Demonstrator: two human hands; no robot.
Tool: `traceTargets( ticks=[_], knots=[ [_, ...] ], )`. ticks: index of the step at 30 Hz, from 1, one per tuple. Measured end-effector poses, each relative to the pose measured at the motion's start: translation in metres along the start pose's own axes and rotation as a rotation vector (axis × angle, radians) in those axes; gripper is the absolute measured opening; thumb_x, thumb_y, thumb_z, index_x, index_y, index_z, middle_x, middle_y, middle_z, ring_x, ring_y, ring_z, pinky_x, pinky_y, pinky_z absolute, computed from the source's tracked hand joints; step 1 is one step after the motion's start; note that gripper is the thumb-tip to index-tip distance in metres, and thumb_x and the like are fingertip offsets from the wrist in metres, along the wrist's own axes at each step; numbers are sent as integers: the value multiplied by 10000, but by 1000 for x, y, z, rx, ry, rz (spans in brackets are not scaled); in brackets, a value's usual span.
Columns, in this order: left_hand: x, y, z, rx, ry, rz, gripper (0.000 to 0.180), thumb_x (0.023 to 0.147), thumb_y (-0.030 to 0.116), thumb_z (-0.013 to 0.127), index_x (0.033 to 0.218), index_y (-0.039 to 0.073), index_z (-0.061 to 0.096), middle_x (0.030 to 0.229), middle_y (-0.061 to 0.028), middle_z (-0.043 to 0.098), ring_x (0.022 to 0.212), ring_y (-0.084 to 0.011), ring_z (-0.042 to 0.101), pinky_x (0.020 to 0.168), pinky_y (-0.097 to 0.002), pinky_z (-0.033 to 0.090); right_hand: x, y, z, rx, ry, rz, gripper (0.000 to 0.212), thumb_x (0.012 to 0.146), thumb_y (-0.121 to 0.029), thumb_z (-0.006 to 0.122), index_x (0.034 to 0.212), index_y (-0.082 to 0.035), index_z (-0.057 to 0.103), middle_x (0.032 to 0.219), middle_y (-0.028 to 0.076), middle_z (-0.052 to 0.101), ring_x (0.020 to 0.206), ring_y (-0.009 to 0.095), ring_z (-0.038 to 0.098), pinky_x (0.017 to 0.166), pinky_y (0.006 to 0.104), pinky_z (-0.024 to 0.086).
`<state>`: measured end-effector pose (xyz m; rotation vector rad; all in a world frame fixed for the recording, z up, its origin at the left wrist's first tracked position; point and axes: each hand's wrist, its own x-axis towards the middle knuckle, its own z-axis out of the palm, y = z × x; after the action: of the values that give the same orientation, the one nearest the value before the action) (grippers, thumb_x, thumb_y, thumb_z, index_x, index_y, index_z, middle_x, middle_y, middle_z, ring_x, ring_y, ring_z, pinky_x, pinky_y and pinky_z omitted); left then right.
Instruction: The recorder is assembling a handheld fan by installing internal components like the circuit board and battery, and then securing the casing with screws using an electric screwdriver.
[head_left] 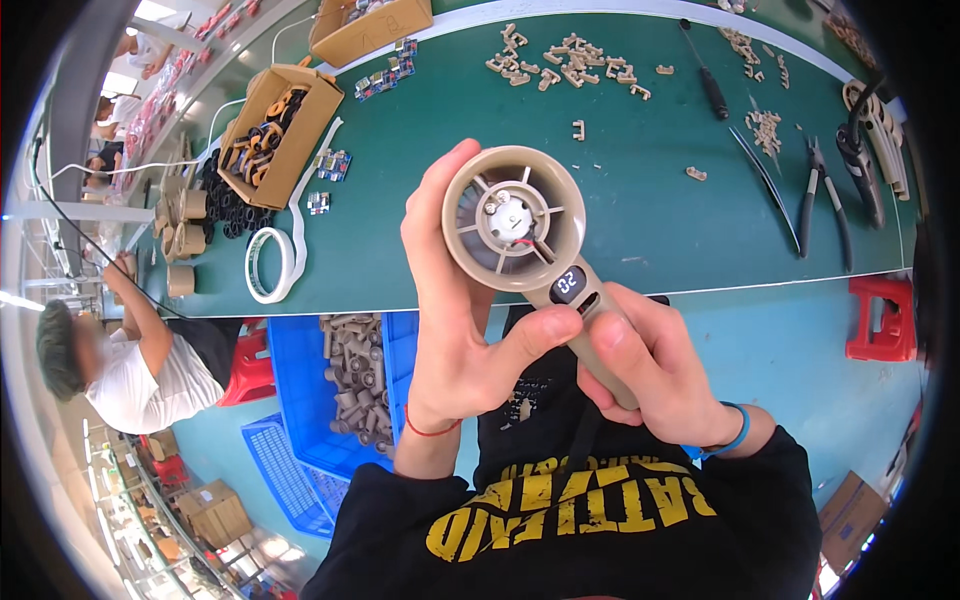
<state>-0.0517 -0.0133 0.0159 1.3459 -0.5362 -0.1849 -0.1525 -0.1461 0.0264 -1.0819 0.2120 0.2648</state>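
I hold a beige handheld fan (pixel 515 225) up in front of me, its round open head facing the camera with a white hub and spokes inside. My left hand (pixel 455 320) wraps the left side of the head, thumb pressed by the small dark display on the neck. The handle is gripped in my right hand (pixel 650 370), with the thumb lying along it. Both hands are over the front edge of the green table (pixel 640 200).
On the table lie scattered beige clips (pixel 565 62), a screwdriver (pixel 705 75), pliers (pixel 825 195), tweezers (pixel 765 180), a tape roll (pixel 270 265) and cardboard boxes of parts (pixel 275 130). A blue crate of beige handles (pixel 355 385) sits below. Another person (pixel 130 355) works at left. Red stool (pixel 882 318) at right.
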Motion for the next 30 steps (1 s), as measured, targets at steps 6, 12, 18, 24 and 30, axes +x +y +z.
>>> traceTargets(
  ticks=[6, 12, 18, 24, 30],
  knots=[
    [-5, -5, -15, 19, -165, 37, 1016, 695, 99, 812, 1452, 23, 138, 1396, -117, 250, 1276, -250, 397, 1013, -376, 419, 1, 4, -2, 38, -29, 45, 387, 997, -394, 444, 939, -17, 509, 582, -8, 475, 445, 31, 383, 390, 192, 279],
    [-5, -14, -21, 183, -110, 168, 1143, 635, 334, 875, 1449, 39, 128, 1352, -179, 385, 1246, -356, 464, 919, -458, 517, 1, 17, -3, -12, -38, -30, 533, 977, -490, 417, 1140, 13, 485, 592, 38, 487, 403, 57, 367, 360, 195, 256],
    [-20, -15, 3, -335, -25, -133, 992, 720, 324, 819, 1446, 17, 217, 1400, -228, 388, 1234, -406, 473, 991, -456, 470, 11, 19, 4, -32, 25, -215, 500, 992, -460, 400, 1136, 12, 480, 604, 37, 500, 406, 55, 391, 355, 198, 262],
    [-25, 4, 11, -313, -231, -474, 608, 942, 334, 536, 1377, -17, 294, 1258, -251, 517, 1202, -350, 517, 804, -331, 551, 13, 20, 3, 218, 39, -135, 358, 1015, -351, 405, 1006, -14, 526, 673, 19, 532, 498, 46, 457, 424, 186, 334],
    [-26, -8, -1, -302, -222, -263, 438, 984, 180, 431, 1334, -18, 259, 1152, -183, 528, 770, -225, 637, 586, -304, 542, 12, 7, -22, -491, 132, -252, 300, 991, -242, 476, 882, 14, 588, 710, 67, 583, 573, 101, 541, 512, 239, 424]
  ],
)
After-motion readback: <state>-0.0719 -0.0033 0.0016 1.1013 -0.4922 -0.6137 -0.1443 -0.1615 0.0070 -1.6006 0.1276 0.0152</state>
